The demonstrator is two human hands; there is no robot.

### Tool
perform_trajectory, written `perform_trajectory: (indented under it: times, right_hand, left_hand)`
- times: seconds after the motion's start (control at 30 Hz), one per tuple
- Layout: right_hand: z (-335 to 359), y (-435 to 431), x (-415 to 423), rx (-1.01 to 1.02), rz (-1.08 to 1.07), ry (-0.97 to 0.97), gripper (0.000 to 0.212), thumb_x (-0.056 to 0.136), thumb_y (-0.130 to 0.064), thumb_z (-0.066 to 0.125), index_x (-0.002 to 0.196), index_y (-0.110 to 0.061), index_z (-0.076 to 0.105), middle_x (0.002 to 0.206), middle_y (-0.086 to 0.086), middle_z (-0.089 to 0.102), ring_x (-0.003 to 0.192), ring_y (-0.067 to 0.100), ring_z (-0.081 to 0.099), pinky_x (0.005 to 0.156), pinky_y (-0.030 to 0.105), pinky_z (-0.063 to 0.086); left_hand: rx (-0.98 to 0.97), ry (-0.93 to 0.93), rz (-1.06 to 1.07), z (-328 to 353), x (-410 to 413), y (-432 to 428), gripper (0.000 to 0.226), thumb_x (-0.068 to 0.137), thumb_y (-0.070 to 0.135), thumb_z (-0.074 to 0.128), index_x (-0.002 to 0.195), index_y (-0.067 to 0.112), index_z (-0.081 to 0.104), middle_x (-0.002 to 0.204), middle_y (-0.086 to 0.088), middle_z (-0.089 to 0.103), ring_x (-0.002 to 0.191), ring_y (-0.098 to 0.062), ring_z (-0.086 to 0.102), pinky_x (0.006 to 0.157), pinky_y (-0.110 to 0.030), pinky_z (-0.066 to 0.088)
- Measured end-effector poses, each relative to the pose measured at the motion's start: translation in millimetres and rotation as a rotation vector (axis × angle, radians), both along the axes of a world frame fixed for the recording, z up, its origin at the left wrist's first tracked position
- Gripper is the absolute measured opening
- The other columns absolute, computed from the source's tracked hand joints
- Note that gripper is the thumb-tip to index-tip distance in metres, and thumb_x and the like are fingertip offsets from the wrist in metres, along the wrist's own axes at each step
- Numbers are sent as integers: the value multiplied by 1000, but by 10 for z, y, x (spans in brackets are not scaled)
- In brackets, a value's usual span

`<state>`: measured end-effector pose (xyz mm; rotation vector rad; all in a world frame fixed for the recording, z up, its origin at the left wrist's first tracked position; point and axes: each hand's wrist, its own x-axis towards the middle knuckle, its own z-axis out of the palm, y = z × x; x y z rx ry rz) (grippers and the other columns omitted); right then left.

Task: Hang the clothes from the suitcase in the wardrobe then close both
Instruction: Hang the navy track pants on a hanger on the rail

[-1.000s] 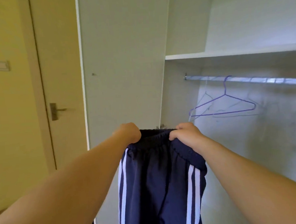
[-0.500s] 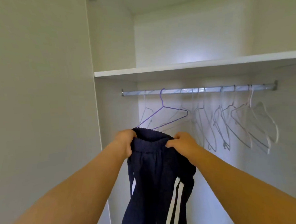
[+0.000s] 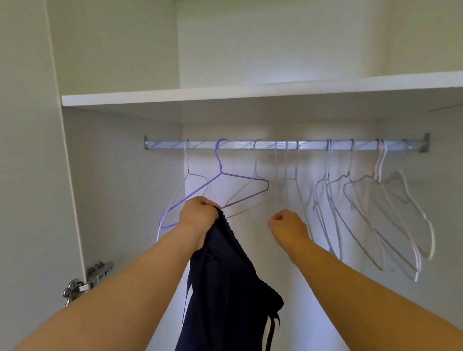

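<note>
My left hand (image 3: 199,217) grips the waistband of dark navy trousers with white side stripes (image 3: 226,296), which hang down from it inside the open wardrobe. My right hand (image 3: 288,226) is raised to the right of them, fingers curled, holding nothing. Just behind my left hand hangs a purple wire hanger (image 3: 222,175) on the metal rail (image 3: 285,145). The suitcase is out of view.
Several pale wire hangers (image 3: 360,195) fill the rail's middle and right. A white shelf (image 3: 247,91) runs above the rail. The open wardrobe door (image 3: 20,159) stands at left with its hinge (image 3: 88,279) low down.
My right hand has let go of the trousers and moved right. The trousers now hang from my left hand alone, and I have come closer to the rail.
</note>
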<state>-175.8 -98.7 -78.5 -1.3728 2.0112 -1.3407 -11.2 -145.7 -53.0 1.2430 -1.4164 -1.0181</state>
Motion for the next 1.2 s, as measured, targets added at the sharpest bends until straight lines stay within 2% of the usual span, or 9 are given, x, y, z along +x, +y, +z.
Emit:
perform_trajectory:
  times: [0.2, 0.3, 0.37, 0.47, 0.57, 0.67, 0.83, 1.03, 1.2]
  right_hand:
    - [-106, -570, -268, 28, -71, 159, 54, 91, -14, 51, 141, -9, 34, 137, 13, 43, 120, 31, 47, 95, 40, 47]
    - [-100, -730, -376, 27, -33, 32, 62, 91, -4, 48, 147, -10, 21, 137, 17, 43, 112, 33, 52, 81, 33, 47]
    - [-101, -829, -410, 43, -1, -154, 64, 92, 3, 42, 148, -12, 17, 133, 19, 45, 92, 31, 57, 69, 32, 47]
    - [-112, -960, -454, 5, -25, -306, 43, 93, 4, 35, 135, -5, 36, 118, 19, 56, 64, 23, 54, 52, 30, 47]
    - [-76, -1002, -483, -70, -122, -96, 28, 99, -8, 32, 119, 1, 50, 115, 19, 61, 86, 27, 56, 72, 34, 45]
    - [-26, -958, -487, -109, -154, -97, 28, 101, -10, 32, 118, 2, 50, 116, 21, 58, 102, 33, 56, 77, 33, 41]
    - [-9, -871, -461, -104, -151, -164, 29, 100, -12, 33, 118, 0, 51, 111, 20, 59, 88, 27, 52, 80, 37, 47]
    - [161, -701, -320, -53, -75, -331, 33, 94, 1, 36, 125, 1, 48, 94, 19, 60, 53, 19, 47, 44, 25, 37]
    - [190, -626, -211, -52, -74, -390, 41, 94, 5, 36, 133, -2, 43, 93, 16, 54, 49, 16, 47, 27, 12, 35]
  left_hand:
    - [-3, -151, -6, -112, -206, -323, 25, 82, -5, 47, 80, 19, 55, 85, -5, 55, 69, -16, 50, 53, -22, 39]
    - [1, -131, 31, -160, -290, -448, 23, 83, -2, 47, 83, 20, 52, 88, -8, 56, 67, -18, 50, 53, -24, 41]
    - [10, -118, 23, -172, -342, -512, 23, 83, -2, 48, 83, 21, 52, 89, -9, 56, 67, -19, 51, 57, -27, 42]
    - [19, -127, 10, -170, -411, -570, 25, 82, -2, 50, 84, 22, 54, 91, -9, 57, 67, -19, 50, 58, -27, 42]
    - [13, -124, 5, -171, -459, -589, 25, 82, -3, 51, 89, 20, 57, 97, -8, 55, 66, -17, 49, 56, -24, 41]
    - [22, -118, -3, -194, -479, -585, 25, 82, -3, 51, 90, 20, 58, 99, -3, 53, 66, -17, 49, 58, -24, 42]
    - [48, -126, -26, -186, -445, -465, 26, 82, -2, 52, 93, 19, 61, 87, -4, 54, 69, -20, 51, 62, -26, 45]
    - [65, -157, -74, -197, -267, -185, 27, 82, -3, 51, 84, 22, 59, 84, -4, 53, 71, -20, 51, 60, -25, 44]
    - [39, -153, -38, -126, -184, -144, 25, 82, -2, 51, 86, 21, 59, 87, -4, 54, 80, -23, 52, 62, -25, 44]
